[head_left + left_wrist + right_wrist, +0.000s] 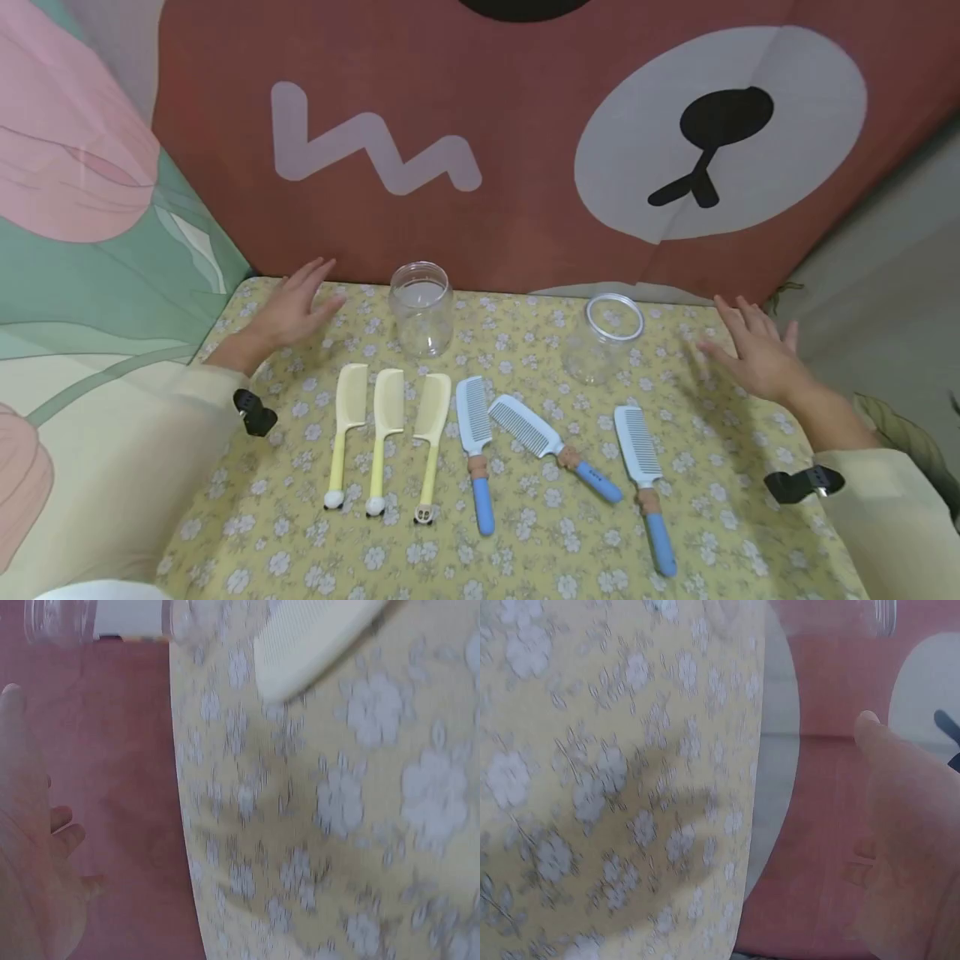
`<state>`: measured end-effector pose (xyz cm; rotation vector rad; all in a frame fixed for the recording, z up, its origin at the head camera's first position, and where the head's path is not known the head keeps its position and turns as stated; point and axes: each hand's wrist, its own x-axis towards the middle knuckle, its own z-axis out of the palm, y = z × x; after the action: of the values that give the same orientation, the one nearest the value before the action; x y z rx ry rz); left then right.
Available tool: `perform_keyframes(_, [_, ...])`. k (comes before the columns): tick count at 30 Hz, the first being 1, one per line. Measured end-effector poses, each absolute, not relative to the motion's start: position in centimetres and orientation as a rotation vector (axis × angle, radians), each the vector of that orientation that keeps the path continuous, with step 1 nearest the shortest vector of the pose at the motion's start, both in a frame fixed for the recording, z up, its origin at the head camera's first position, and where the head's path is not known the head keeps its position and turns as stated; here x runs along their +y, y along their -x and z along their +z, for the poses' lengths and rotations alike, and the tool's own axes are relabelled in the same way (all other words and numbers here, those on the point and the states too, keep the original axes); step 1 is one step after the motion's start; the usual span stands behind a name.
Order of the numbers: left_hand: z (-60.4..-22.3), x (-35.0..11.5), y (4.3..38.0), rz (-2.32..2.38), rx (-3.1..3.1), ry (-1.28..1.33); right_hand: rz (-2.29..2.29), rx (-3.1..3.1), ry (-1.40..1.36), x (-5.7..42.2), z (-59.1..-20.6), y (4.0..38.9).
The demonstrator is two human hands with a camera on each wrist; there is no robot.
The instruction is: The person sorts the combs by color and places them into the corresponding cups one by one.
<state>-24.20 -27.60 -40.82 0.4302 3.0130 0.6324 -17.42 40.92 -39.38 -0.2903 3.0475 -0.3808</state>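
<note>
My left hand (291,310) is held over the back left of the table with fingers spread and nothing in it. Over the back right, my right hand (757,354) is likewise empty, fingers extended. Nearest the left hand is a clear open jar (422,321); a second clear jar (592,354), with a whitish rim, stands nearer the right hand. In front lie three cream combs with yellow handles: one comb (351,400), another (387,404) and a third (432,408). Beside them are three blue combs: one upright (474,417), one slanted (525,425) and one farther right (639,446).
A yellow floral cloth (540,542) covers the table. Behind it hangs a reddish-brown curtain (525,225) with a cartoon face, and a green and pink fabric (75,275) hangs at the left. Black straps with mounts sit around both sleeves.
</note>
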Motion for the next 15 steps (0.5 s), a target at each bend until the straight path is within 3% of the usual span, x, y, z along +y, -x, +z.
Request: perform_keyframes(15, [-42.2, -21.2, 23.8, 1.466, 2.675, -0.613, -0.792, 2.798, 0.488, 36.1, -40.7, 13.3])
